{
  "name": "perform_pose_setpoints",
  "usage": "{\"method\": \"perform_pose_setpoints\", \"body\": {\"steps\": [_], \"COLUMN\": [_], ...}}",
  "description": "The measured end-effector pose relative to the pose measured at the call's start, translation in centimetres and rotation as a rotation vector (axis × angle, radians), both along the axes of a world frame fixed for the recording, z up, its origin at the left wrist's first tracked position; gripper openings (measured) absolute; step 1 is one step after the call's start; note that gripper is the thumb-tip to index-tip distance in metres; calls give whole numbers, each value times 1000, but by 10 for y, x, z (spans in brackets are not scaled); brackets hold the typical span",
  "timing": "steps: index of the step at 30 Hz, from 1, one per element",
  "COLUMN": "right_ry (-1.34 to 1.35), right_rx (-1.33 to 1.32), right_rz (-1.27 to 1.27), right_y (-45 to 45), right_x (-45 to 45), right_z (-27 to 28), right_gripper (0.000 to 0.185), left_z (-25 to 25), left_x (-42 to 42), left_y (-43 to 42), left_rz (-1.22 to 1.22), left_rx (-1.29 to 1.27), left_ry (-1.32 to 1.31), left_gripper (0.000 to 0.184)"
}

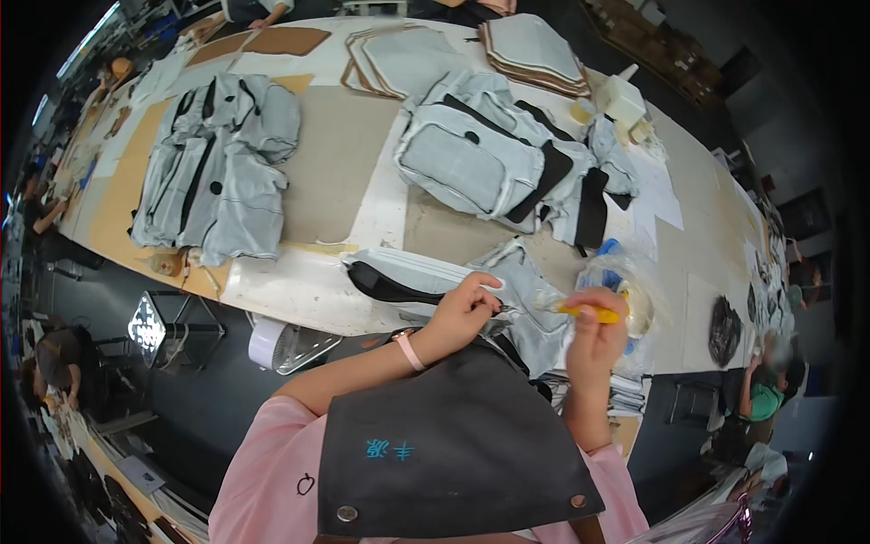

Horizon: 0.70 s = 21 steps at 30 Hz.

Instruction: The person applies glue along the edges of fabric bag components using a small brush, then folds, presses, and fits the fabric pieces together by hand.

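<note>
My right hand (595, 337) is closed around the yellow handle of a brush (589, 313), its pale bristle end pointing left towards my other hand. My left hand (464, 317) is pinched on the edge of a grey fabric bag piece (535, 295). A black padded strip (390, 283) runs from the left up to these fingers, over a long pale grey panel (412, 265). Just right of the brush, a plastic-wrapped bowl (640, 313) holds something whitish, with blue plastic behind it. My fingertips partly hide the spot where brush and fabric come close.
Stacked grey bag bodies (217, 168) lie at the left, and another grey bag with black straps (480, 159) lies ahead. Stacks of cut panels (535, 54) and a white bottle (621, 98) sit farther back. A black plastic bundle (725, 331) rests at the right. Other people work around.
</note>
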State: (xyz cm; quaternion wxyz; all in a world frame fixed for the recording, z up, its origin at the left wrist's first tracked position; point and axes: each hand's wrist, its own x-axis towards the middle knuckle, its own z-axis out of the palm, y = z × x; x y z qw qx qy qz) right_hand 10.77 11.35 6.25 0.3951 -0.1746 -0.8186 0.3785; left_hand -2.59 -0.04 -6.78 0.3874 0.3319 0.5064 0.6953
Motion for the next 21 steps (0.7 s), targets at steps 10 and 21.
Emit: {"method": "perform_pose_setpoints", "body": {"steps": [10, 21], "right_ry": [11, 33], "right_rx": [-216, -118], "right_rz": [-235, -365], "right_y": [18, 33], "right_x": [30, 30], "right_z": [-26, -23], "right_gripper": [18, 21], "left_z": [2, -8], "left_x": [-77, -91], "left_y": [-19, -29], "left_rz": [190, 372], "left_rx": [-223, -318], "left_ry": [1553, 1382], "left_gripper": [68, 6]}}
